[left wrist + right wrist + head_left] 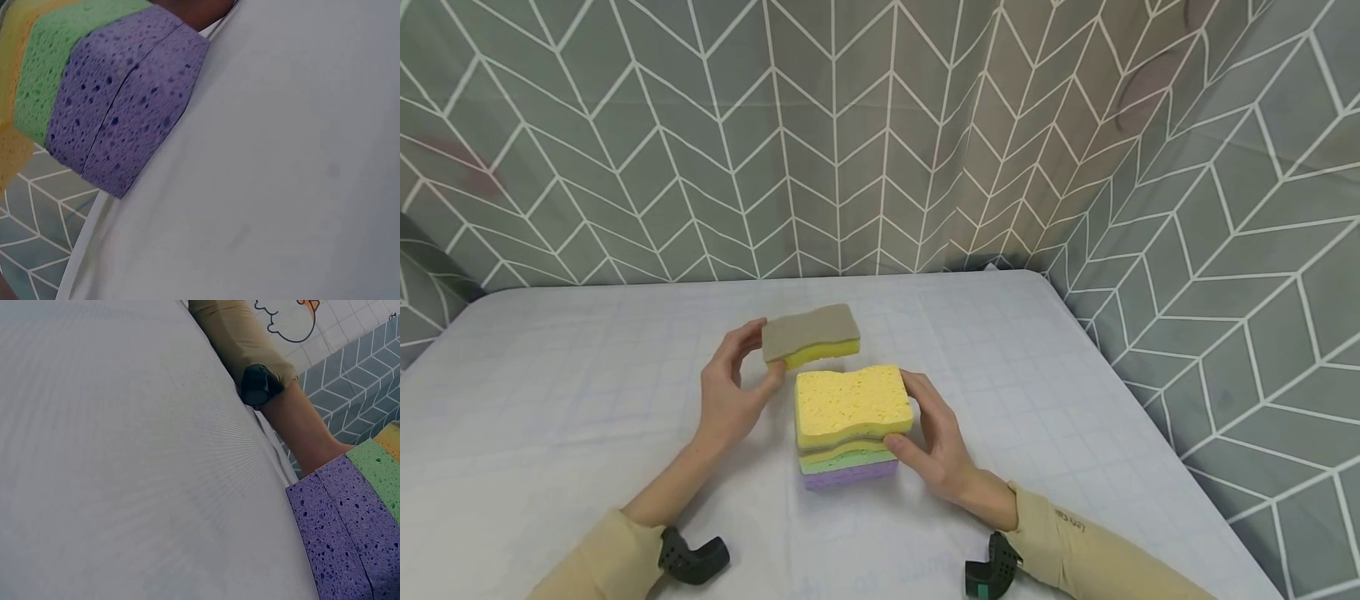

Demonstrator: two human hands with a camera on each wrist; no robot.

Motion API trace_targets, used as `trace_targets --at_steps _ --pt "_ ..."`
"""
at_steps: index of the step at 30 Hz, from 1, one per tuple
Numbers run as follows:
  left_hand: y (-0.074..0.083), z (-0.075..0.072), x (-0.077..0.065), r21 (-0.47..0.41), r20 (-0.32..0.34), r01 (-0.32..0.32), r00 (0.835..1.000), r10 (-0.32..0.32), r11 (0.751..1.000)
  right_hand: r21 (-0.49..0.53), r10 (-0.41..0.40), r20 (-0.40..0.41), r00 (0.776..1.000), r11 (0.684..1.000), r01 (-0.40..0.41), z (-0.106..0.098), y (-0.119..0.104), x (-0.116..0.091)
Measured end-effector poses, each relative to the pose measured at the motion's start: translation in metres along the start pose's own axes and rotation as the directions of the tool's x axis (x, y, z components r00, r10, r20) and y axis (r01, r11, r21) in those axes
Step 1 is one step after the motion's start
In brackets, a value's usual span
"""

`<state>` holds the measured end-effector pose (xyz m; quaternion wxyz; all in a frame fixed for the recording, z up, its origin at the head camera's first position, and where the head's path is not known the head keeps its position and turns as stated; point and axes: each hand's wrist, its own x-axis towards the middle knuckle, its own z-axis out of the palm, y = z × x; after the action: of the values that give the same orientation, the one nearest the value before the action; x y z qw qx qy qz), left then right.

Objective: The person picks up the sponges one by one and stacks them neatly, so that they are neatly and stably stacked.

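Observation:
A yellow sponge with a grey-beige scouring face (pixel 811 330) is pinched at its left end by my left hand (pixel 733 392), thumb at the front and fingers behind. It is beyond a stack of sponges, scouring face up. The stack has a porous yellow sponge (pixel 853 402) on top, then yellow and grey layers, a green sponge (pixel 850 461) and purple ones (pixel 119 94) at the bottom. My right hand (pixel 943 446) grips the top yellow sponge at its right end, thumb on the front edge. In the right wrist view, two purple layers (pixel 334 531) show.
A white cloth (pixel 587 417) covers the table. Grey curtains with white chevron lines (pixel 820 142) hang behind the table and along its right side. Black wrist devices (pixel 692 558) sit at both beige sleeves (pixel 1075 542).

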<state>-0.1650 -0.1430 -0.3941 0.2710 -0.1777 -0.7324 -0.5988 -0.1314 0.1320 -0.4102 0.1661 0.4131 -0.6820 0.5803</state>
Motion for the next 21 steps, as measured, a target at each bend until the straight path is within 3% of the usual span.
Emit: trace_targets --at_steps 7,17,21 --pt "0.008 0.006 0.002 -0.082 -0.038 -0.127 0.991 0.124 0.988 -0.004 0.005 0.004 1.0 1.0 -0.005 0.0 0.001 0.0" --pt "0.021 0.006 0.001 -0.145 -0.05 -0.167 0.986 0.162 0.975 -0.007 0.015 0.003 1.0 1.0 -0.015 -0.001 0.001 -0.001" --pt "0.027 0.008 0.0 -0.178 -0.074 -0.215 0.976 0.205 0.96 0.002 -0.009 0.001 1.0 1.0 0.009 0.0 0.001 0.0"
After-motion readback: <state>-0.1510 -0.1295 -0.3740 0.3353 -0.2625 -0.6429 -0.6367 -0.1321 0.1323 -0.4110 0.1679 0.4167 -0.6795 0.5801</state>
